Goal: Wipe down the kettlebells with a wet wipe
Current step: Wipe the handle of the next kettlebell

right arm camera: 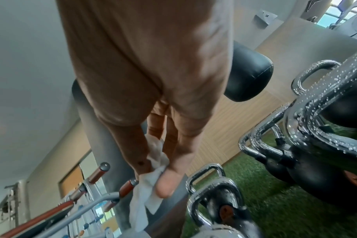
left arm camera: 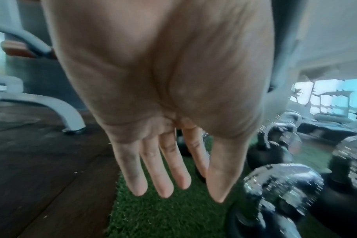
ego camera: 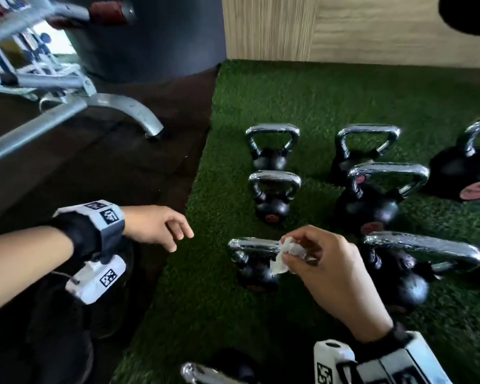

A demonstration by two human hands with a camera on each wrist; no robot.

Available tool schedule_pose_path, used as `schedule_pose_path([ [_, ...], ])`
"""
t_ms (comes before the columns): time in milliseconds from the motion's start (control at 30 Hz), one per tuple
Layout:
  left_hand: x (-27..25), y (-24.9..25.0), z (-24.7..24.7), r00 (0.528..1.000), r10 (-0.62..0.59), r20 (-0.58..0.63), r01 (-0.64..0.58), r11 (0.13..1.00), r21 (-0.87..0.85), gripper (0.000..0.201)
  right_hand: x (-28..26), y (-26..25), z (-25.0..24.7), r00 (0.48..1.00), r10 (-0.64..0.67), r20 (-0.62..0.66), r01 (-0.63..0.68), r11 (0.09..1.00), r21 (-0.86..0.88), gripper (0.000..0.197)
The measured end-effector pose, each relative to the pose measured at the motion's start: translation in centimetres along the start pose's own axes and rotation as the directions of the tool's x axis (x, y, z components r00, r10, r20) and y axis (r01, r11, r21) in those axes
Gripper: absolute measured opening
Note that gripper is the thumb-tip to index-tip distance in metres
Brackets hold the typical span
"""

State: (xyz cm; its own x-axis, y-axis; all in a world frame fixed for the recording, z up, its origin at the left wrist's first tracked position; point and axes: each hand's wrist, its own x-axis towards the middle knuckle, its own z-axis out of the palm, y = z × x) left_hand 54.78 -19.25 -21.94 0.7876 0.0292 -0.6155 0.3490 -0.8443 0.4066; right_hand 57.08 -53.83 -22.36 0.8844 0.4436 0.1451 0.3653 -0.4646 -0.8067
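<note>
Right hand (ego camera: 327, 270) pinches a crumpled white wet wipe (ego camera: 284, 256) between thumb and fingertips; in the right wrist view the thumb (right arm camera: 167, 182) presses the damp, wrinkled sheet (right arm camera: 147, 193) against the fingers, the loose end hanging below. The wipe sits at the right end of the handle of the nearest small kettlebell (ego camera: 254, 261); whether it touches the metal cannot be told.

Left hand (ego camera: 158, 227) is empty and relaxed, fingers (left arm camera: 159, 169) nearly straight and slightly spread, held in the air left of that kettlebell, over the edge where turf meets dark floor.

Kettlebell: round matte black body, thick shiny chrome loop handle, speckled with bright highlights. It stands upright on the green artificial turf (ego camera: 330, 101), a short, fuzzy pile.

Beyond it, two more small kettlebells (ego camera: 272, 195) (ego camera: 270, 146) in a line going away. To its right, a larger one (ego camera: 408, 267) with a wide chrome handle; beyond that, two more (ego camera: 372, 200) (ego camera: 363, 151), and a big one (ego camera: 466, 173) at the far right with a reddish round label. All black with chrome handles, upright.

Left of the kettlebell, dark brown rubbery floor (ego camera: 94, 162) with the curved grey metal foot of a gym machine (ego camera: 139, 112). Behind the turf, a pale wood-grain wall (ego camera: 372, 26).
</note>
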Motion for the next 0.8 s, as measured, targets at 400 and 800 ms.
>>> schedule_pose_path([
  [400,9.7,-2.4,7.1,0.973,0.230,-0.035,-0.232,0.969,-0.089,0.090,5.3,2.7,2.6,0.989,0.131,0.074,-0.122,0.985,-0.120,0.020],
  [800,17.6,-1.1,17.6,0.816,0.496,-0.296,-0.572,0.618,-0.540,0.055,7.5,2.6,4.3,0.986,0.080,0.145,-0.045,0.972,-0.232,0.022],
])
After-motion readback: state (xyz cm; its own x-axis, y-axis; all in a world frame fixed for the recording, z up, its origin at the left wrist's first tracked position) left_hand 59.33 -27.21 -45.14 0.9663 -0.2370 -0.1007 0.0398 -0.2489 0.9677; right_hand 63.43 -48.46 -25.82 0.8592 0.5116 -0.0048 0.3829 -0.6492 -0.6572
